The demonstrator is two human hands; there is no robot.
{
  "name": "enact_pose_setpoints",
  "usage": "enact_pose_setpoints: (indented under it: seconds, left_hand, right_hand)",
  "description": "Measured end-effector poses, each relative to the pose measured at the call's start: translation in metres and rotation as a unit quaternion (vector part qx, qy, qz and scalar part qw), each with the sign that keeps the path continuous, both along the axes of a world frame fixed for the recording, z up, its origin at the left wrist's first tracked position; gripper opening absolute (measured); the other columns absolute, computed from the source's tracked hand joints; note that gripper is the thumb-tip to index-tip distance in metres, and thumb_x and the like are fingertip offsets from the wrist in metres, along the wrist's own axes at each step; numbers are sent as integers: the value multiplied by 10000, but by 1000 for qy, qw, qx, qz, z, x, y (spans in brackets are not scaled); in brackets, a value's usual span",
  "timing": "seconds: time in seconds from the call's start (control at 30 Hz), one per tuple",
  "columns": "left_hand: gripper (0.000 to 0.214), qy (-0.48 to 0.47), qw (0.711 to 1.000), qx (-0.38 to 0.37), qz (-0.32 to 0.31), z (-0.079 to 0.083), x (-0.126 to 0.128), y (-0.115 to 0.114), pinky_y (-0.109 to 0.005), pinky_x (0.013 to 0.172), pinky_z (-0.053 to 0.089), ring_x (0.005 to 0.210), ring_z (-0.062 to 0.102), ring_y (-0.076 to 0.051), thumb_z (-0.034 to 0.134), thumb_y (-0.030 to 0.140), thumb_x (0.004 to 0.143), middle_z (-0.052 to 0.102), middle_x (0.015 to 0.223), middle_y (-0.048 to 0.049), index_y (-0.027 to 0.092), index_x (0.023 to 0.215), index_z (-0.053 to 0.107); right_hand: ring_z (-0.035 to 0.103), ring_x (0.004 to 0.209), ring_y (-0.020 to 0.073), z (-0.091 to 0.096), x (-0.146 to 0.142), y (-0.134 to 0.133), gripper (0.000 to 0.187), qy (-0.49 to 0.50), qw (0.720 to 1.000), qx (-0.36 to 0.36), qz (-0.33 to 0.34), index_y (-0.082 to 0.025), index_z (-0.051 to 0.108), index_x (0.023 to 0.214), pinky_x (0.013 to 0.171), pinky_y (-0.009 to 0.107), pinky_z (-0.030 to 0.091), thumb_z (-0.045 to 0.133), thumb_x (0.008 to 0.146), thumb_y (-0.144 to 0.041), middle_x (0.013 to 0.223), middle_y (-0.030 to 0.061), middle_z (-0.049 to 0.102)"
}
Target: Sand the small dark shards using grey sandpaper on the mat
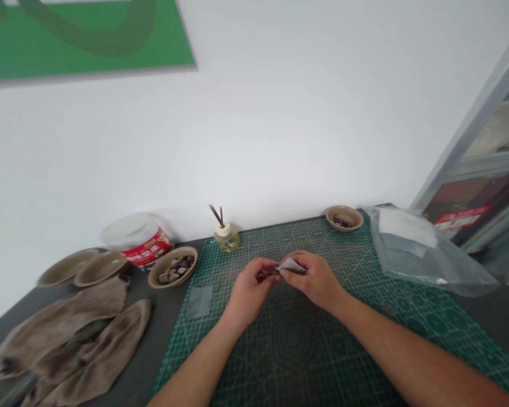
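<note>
My right hand [316,280] is closed on a small whitish pouch [291,265], thin and pale like a tea bag, with something darker near its lower edge. Thumb and fingertips of my left hand [252,285] pinch together at the pouch's left corner. What lies between those left fingertips is too small to make out clearly. Both hands are held over the middle of a green cutting mat [292,339]. To the left of my left hand, a thin translucent square sachet [199,302] lies flat on the mat.
A bowl of brownish chunks [173,267] stands left, beside a plastic tub with red label [142,243], two other bowls [99,268] and a crumpled brown cloth [80,345]. A reed diffuser [227,236] and a bowl with dark bits [344,219] stand behind. A clear plastic bag [428,249] lies right.
</note>
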State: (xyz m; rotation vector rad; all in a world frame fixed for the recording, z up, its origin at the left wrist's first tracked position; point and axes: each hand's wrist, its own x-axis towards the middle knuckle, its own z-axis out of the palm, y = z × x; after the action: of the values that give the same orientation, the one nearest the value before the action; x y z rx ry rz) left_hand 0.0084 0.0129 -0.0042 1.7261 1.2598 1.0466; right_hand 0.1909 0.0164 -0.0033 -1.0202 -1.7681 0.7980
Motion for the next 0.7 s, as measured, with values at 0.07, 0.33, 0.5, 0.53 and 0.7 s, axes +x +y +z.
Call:
enact_pose_setpoints:
  seconds: [0.07,0.33,0.5,0.53,0.7]
  left_hand:
    - [137,-44,999,-27,-9,-1,1,0,-247,693,474,741,600,-142,670,153,751,643,792,5,177,885,660]
    - [203,-126,987,-88,-38,-8,-1,3,-225,609,453,628,580,-118,732,186,702,630,683,38,173,867,615]
    - [193,-122,988,-91,-29,-6,1,2,-219,575,437,585,569,-112,719,149,689,612,635,49,169,852,619]
    - [192,-122,988,-88,-29,-6,1,2,-222,577,439,587,574,-114,720,155,694,614,636,47,169,859,623]
    - [218,-128,987,-85,-46,-8,-2,2,-234,586,455,592,589,-119,744,154,679,628,653,40,166,863,627]
  right_hand:
    - [648,878,171,0,0,0,143,3,1000,2,-1,-222,742,934,802,271,478,694,798,-227,938,21,709]
    - [648,920,175,2,5,1,106,0,999,-22,49,-230,760,873,851,295,484,661,837,-236,990,30,701]
    - [640,928,186,1,5,3,102,-8,998,-19,63,-251,769,886,851,313,486,685,829,-259,1004,30,691]
    - [639,927,186,1,5,3,101,-7,998,-20,61,-253,769,886,851,315,487,686,830,-263,1004,30,689]
    - [640,918,184,2,7,4,105,-3,997,-24,68,-258,774,892,851,315,492,691,829,-274,975,31,687]
